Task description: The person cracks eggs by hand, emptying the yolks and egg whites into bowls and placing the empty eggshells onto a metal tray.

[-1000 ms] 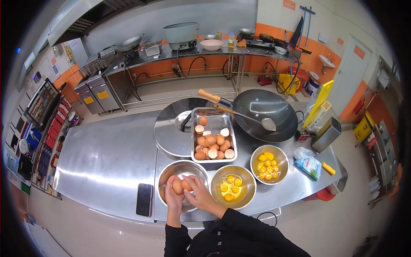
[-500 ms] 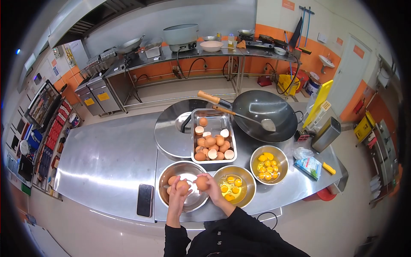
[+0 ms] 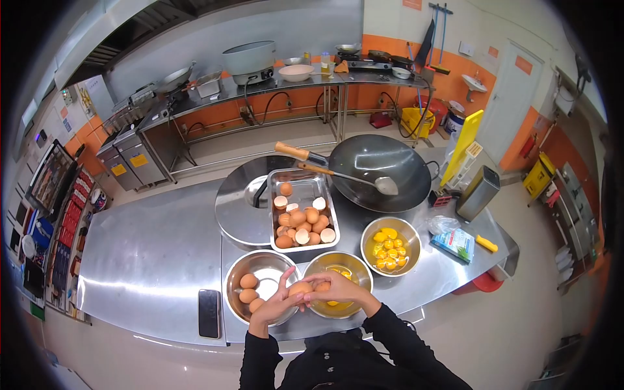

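Note:
My left hand (image 3: 275, 305) is closed round a brown egg (image 3: 299, 288), above the rim between two steel bowls. Close against it, my right hand (image 3: 346, 290) grips a second brown egg (image 3: 322, 286); whether the two eggs touch I cannot tell. Below my left hand, the left steel bowl (image 3: 237, 269) holds three whole eggs (image 3: 248, 296). Partly hidden under my right hand, the middle steel bowl (image 3: 365, 276) contains raw egg with yellow yolks. A third steel bowl (image 3: 416, 236), further right, has several yolks (image 3: 390, 250) in it.
Behind the bowls stands a steel tray (image 3: 329, 188) of brown eggshells (image 3: 298, 218), beside a round lid (image 3: 227, 207). A big wok (image 3: 364, 162) with a spatula (image 3: 386, 186) lies beyond. A phone (image 3: 209, 313) rests at the left, a blue packet (image 3: 454, 245) and yellow-handled tool (image 3: 486, 243) at the right.
Both hands have moved right, from over the left bowl to the middle bowl's edge, bringing their eggs close together. The whole view has shifted slightly.

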{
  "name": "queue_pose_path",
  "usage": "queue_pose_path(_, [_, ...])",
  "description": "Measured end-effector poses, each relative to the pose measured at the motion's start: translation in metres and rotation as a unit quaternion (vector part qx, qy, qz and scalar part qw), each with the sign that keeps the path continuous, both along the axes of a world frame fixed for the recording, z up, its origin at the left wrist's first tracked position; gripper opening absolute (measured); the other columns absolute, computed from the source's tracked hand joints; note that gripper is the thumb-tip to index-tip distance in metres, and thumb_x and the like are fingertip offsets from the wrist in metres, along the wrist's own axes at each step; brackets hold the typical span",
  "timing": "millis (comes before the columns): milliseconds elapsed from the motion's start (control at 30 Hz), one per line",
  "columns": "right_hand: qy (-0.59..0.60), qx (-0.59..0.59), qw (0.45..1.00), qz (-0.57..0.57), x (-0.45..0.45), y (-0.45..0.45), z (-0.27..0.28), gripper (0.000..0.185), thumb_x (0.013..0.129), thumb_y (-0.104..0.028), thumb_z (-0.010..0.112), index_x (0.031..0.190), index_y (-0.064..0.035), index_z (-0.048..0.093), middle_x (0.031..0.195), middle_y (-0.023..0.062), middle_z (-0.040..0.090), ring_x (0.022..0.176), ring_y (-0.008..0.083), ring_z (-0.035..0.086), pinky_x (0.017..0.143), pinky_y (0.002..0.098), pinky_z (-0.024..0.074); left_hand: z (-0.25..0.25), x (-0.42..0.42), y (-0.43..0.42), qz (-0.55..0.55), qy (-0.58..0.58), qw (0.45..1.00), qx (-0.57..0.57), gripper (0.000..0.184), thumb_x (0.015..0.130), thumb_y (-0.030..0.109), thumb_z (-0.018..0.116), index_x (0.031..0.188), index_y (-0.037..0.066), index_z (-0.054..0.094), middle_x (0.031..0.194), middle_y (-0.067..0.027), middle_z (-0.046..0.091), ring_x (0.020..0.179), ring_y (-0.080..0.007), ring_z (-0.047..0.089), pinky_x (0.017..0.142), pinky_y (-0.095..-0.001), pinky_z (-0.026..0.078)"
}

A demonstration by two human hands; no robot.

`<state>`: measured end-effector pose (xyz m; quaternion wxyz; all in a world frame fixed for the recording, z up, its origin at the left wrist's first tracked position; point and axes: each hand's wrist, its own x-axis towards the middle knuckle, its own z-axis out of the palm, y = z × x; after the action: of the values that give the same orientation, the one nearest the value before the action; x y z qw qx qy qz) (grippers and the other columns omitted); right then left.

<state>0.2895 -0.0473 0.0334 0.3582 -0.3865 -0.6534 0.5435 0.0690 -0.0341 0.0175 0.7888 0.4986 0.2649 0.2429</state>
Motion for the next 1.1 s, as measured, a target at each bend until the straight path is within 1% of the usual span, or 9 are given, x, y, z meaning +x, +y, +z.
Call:
queue_pose_path(133, [0.006, 0.029, 0.999, -0.014, 0.016, -0.004, -0.013, 0.041, 0.083, -0.026, 0.073, 0.115, -0.0034, 0.062, 0.096, 0.0053, 0.065, 0.079, 0.0090, 0.060, 0.070, 0.0219, 0.0483, 0.003, 0.019, 0.006, -0.031, 0.040, 0.998, 0.022, 0.080, 0.096, 0.024, 0.055, 0.146, 0.013, -0.007, 0.112, -0.0117, 0.057, 0.085, -0.0155, 0.060, 0.073, -0.0281, 0.049])
queue_pose_path(233, [0.041, -0.120, 0.992, -0.027, 0.027, -0.012, -0.009, 0.040, 0.084, -0.024, 0.072, 0.116, -0.0028, 0.062, 0.092, 0.0051, 0.063, 0.068, 0.0074, 0.059, 0.059, 0.0203, 0.0472, -0.001, 0.033, 0.006, -0.025, 0.060, 0.997, 0.039, 0.076, 0.096, 0.026, 0.056, 0.144, 0.012, -0.002, 0.113, -0.0125, 0.056, 0.082, -0.0138, 0.059, 0.072, -0.0267, 0.049])
queue_pose_path(433, [0.039, -0.090, 0.988, -0.119, 0.033, -0.024, -0.024, 0.041, 0.084, -0.024, 0.072, 0.117, -0.0030, 0.061, 0.085, 0.0039, 0.063, 0.058, 0.0061, 0.056, 0.051, 0.0194, 0.0454, -0.012, 0.056, 0.003, 0.012, 0.117, 0.986, 0.117, 0.067, 0.095, 0.027, 0.057, 0.141, 0.007, 0.012, 0.120, -0.0119, 0.053, 0.077, -0.0127, 0.058, 0.068, -0.0244, 0.048])
queue_pose_path(633, [-0.015, -0.127, 0.973, -0.194, 0.038, -0.029, -0.008, 0.047, 0.079, -0.033, 0.077, 0.114, -0.0039, 0.066, 0.076, 0.0022, 0.063, 0.059, 0.0058, 0.057, 0.053, 0.0194, 0.0462, -0.026, 0.061, 0.005, 0.084, 0.152, 0.962, 0.210, 0.043, 0.092, 0.027, 0.062, 0.125, 0.003, 0.051, 0.107, -0.0080, 0.062, 0.076, -0.0100, 0.059, 0.066, -0.0235, 0.047])
queue_pose_path(733, [-0.040, -0.070, 0.978, -0.190, 0.041, -0.028, -0.013, 0.048, 0.078, -0.035, 0.078, 0.113, -0.0038, 0.066, 0.077, 0.0024, 0.064, 0.060, 0.0056, 0.058, 0.053, 0.0184, 0.0453, -0.015, 0.062, 0.000, 0.073, 0.142, 0.972, 0.174, 0.047, 0.091, 0.026, 0.064, 0.131, 0.006, 0.052, 0.093, -0.0054, 0.065, 0.073, -0.0077, 0.059, 0.066, -0.0215, 0.047])
queue_pose_path(833, [-0.043, -0.129, 0.979, -0.152, 0.049, -0.028, -0.002, 0.049, 0.077, -0.035, 0.078, 0.113, -0.0029, 0.067, 0.080, 0.0038, 0.066, 0.065, 0.0087, 0.060, 0.060, 0.0212, 0.0484, -0.006, 0.060, -0.002, 0.053, 0.171, 0.973, 0.146, 0.052, 0.089, 0.025, 0.065, 0.136, 0.009, 0.050, 0.087, -0.0034, 0.066, 0.070, -0.0056, 0.058, 0.064, -0.0196, 0.046])
queue_pose_path(933, [-0.068, 0.018, 0.985, -0.161, 0.052, -0.025, -0.019, 0.050, 0.076, -0.036, 0.079, 0.112, -0.0020, 0.067, 0.086, 0.0066, 0.069, 0.073, 0.0125, 0.062, 0.069, 0.0252, 0.0506, -0.017, 0.063, -0.003, 0.087, 0.166, 0.965, 0.182, 0.051, 0.087, 0.024, 0.068, 0.134, 0.010, 0.053, 0.080, -0.0015, 0.066, 0.065, -0.0044, 0.055, 0.060, -0.0196, 0.045])
queue_pose_path(1033, [-0.113, -0.040, 0.982, -0.145, 0.057, -0.025, -0.017, 0.054, 0.074, -0.044, 0.077, 0.113, -0.0068, 0.068, 0.100, 0.0155, 0.069, 0.089, 0.0221, 0.066, 0.081, 0.0304, 0.0502, -0.016, 0.065, -0.005, 0.103, 0.200, 0.954, 0.198, 0.050, 0.084, 0.024, 0.071, 0.130, 0.010, 0.057, 0.076, -0.0010, 0.065, 0.062, -0.0035, 0.054, 0.057, -0.0200, 0.044])
queue_pose_path(1100, [-0.142, -0.029, 0.977, -0.155, 0.056, -0.027, -0.012, 0.047, 0.075, -0.037, 0.077, 0.112, -0.0084, 0.069, 0.094, 0.0136, 0.070, 0.082, 0.0190, 0.066, 0.077, 0.0291, 0.0506, -0.010, 0.068, -0.006, 0.111, 0.221, 0.944, 0.216, 0.051, 0.082, 0.024, 0.073, 0.128, 0.009, 0.058, 0.074, -0.0028, 0.066, 0.061, -0.0041, 0.055, 0.057, -0.0208, 0.046])
